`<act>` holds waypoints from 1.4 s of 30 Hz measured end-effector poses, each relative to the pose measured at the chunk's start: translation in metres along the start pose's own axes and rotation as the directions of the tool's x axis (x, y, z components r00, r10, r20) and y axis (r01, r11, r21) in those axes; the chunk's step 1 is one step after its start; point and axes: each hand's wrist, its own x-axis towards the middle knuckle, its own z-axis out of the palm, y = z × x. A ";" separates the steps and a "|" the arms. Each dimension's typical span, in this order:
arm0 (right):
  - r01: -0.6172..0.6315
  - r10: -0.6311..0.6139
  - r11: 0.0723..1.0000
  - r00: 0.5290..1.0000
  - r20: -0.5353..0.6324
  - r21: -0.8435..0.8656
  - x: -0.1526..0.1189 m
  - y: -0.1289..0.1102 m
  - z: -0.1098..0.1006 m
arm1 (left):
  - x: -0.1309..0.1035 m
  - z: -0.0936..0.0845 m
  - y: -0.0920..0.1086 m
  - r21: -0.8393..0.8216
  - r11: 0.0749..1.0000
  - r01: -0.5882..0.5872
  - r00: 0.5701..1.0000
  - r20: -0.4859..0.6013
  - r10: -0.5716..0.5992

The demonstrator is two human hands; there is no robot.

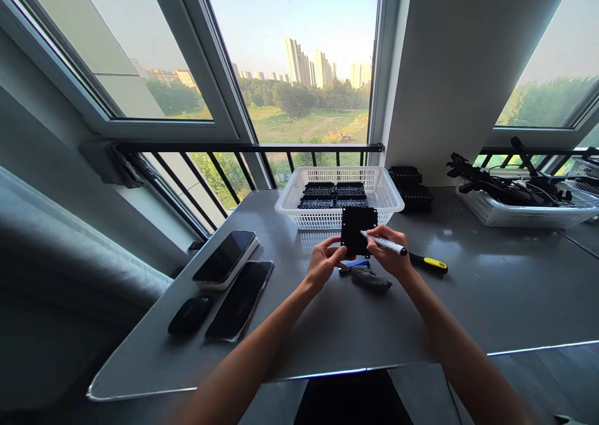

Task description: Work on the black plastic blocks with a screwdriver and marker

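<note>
- Our L hand [322, 261] pinches blk square [353, 228] by its edge, nr wht basket [316, 219].
- Our R hand [392, 255] curls shut round pen [389, 244].
- Gap btwn L hand & phone [241, 300]; tbl [477, 300] edge under our arms.

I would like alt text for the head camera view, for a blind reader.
The left hand holds up a square black plate while the right hand holds a white marker against it. Behind them, a white basket of black parts stands on a gray table by a window.
</note>
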 end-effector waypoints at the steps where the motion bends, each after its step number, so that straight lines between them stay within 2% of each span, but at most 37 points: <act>1: -0.002 0.003 1.000 0.999 -0.042 0.021 0.001 0.000 -0.001 | 0.000 0.001 0.000 -0.002 1.000 0.003 1.000 -0.007 -0.003; 4: 0.013 0.000 0.997 0.985 -0.175 0.072 0.003 -0.002 -0.003 | -0.002 0.004 0.002 0.007 1.000 0.019 1.000 0.008 -0.019; 6: 0.026 -0.007 0.995 0.980 -0.201 0.091 0.004 -0.002 -0.005 | -0.003 0.006 0.001 0.024 0.999 0.022 0.999 0.038 -0.023; 14: -0.019 0.038 0.994 0.983 -0.180 0.106 0.005 0.004 -0.005 | -0.003 0.004 -0.006 0.088 0.996 -0.026 0.996 0.090 0.018; 24: -0.030 0.049 0.991 0.988 -0.143 0.132 0.004 0.004 -0.005 | -0.004 0.004 -0.001 0.078 0.997 -0.026 0.998 0.060 0.021; 26: -0.029 0.064 0.985 0.976 -0.208 0.168 0.004 0.001 -0.006 | -0.003 0.003 -0.002 0.069 0.997 -0.031 0.999 0.028 0.029; 29: -0.032 0.097 0.983 0.928 -0.359 0.182 0.006 -0.005 -0.010 | -0.001 0.002 -0.003 0.061 0.996 -0.058 0.998 -0.034 0.060; 31: -0.029 0.089 0.987 0.916 -0.391 0.157 0.008 -0.006 -0.014 | -0.001 0.000 -0.003 0.069 0.994 -0.089 0.992 -0.079 0.095; 34: -0.039 0.068 0.995 0.944 -0.322 0.094 0.007 -0.002 -0.019 | 0.000 -0.003 -0.002 0.102 0.985 -0.136 0.978 -0.143 0.150; 36: -0.083 0.096 0.995 0.965 -0.243 0.061 0.001 0.003 -0.020 | 0.002 -0.006 -0.001 0.128 0.979 -0.156 0.968 -0.177 0.177; 39: -0.149 0.146 0.988 0.988 -0.055 -0.047 -0.015 0.010 -0.022 | 0.005 -0.010 0.000 0.157 0.971 -0.177 0.952 -0.221 0.210; 42: -0.103 0.133 0.972 0.982 0.132 -0.209 -0.039 0.018 -0.025 | 0.008 -0.013 -0.001 0.142 0.970 -0.196 0.938 -0.262 0.228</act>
